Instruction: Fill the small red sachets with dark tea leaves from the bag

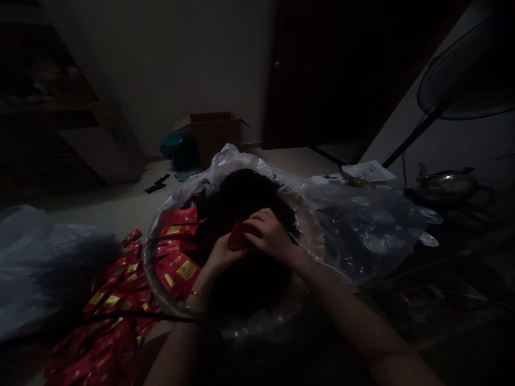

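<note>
My left hand [222, 253] and my right hand [271, 234] meet low over a heap of dark, curled tea leaves [241, 198]. Between them, both hands pinch a small red sachet [237, 236], and their fingers hide part of it. The leaves lie in a large clear plastic bag [362, 230], whose rim is rolled open around them. Several red sachets with gold labels [177, 268] rest inside the bag's left edge, close to my left hand. A gold bracelet and a pale bangle circle my left wrist.
Many more red sachets [116, 300] spread over the surface at left, beside a pale plastic bag [44, 268]. Farther off stand a cardboard box [209, 134], a teal bag [179, 151], a silver kettle [446, 183], papers [368, 171] and a standing fan [462, 69].
</note>
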Available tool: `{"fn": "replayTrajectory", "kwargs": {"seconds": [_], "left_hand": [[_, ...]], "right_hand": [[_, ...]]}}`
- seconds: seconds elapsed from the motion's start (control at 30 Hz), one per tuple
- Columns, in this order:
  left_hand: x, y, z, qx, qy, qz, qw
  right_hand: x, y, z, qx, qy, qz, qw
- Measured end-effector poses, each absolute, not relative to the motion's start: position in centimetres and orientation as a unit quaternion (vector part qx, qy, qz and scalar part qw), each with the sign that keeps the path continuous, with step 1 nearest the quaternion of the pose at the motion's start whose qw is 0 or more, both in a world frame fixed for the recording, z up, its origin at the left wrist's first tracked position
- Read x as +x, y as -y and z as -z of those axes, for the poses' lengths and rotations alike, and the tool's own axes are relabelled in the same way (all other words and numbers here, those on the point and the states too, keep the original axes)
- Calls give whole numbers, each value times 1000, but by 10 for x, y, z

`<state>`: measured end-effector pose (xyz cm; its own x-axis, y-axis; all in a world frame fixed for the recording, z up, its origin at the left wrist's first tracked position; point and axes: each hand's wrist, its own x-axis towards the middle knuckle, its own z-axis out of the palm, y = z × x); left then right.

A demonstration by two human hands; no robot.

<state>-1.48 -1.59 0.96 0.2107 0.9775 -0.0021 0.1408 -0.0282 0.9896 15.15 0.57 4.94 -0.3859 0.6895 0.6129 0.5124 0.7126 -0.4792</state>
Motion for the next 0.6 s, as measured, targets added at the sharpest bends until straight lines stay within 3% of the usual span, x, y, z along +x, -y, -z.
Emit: {"fn": "replayTrajectory", "kwargs": {"seconds": [0.1, 0.23, 0.43, 0.5, 0.6], "left_hand": [[-15, 17, -9, 648, -490, -403, 422], [-17, 20, -9, 690, -519, -367, 348], [-16, 20, -8, 720, -582, -379, -9], [-15, 19, -6, 725, -568, -384, -67], [-14, 19, -1, 725, -563, -390, -76]], "right_hand": [[151, -3, -58, -353, 855, -128, 359], [142, -3, -64, -353, 856, -250, 283], [135, -10, -63, -427, 799, -274, 322], [134, -11, -61, -423, 797, -282, 325], [134, -12, -60, -407, 796, -332, 303]]}}
